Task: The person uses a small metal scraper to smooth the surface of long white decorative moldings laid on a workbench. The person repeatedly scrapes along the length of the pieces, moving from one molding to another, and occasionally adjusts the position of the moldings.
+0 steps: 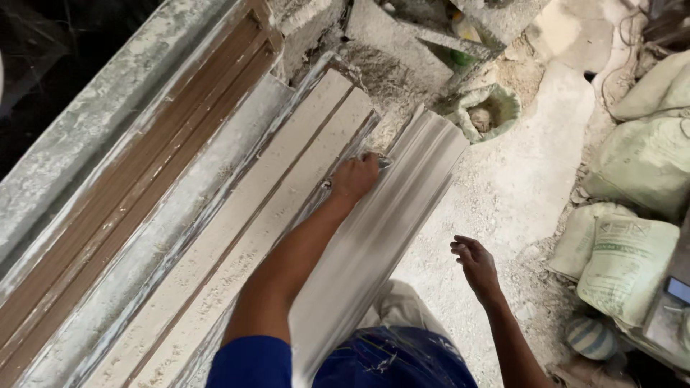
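Plaster cornice moulding (388, 223) lies lengthwise along the right edge of the tabletop (86, 136), near end cut off behind the person's blue shirt. Left hand (353, 177) is closed on a small scraper (383, 162) pressed to the moulding's upper edge; blade mostly hidden. Right hand (474, 264) hangs open over the dusty floor (517, 179), empty. Pale green sacks (632, 251) stacked at right, print unreadable.

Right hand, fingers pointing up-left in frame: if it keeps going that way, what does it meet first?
Likely the white moulded strip, along its right edge. The right hand hangs open over the dusty floor, nothing between it and the strip. Depth is unclear, so it might pass above.
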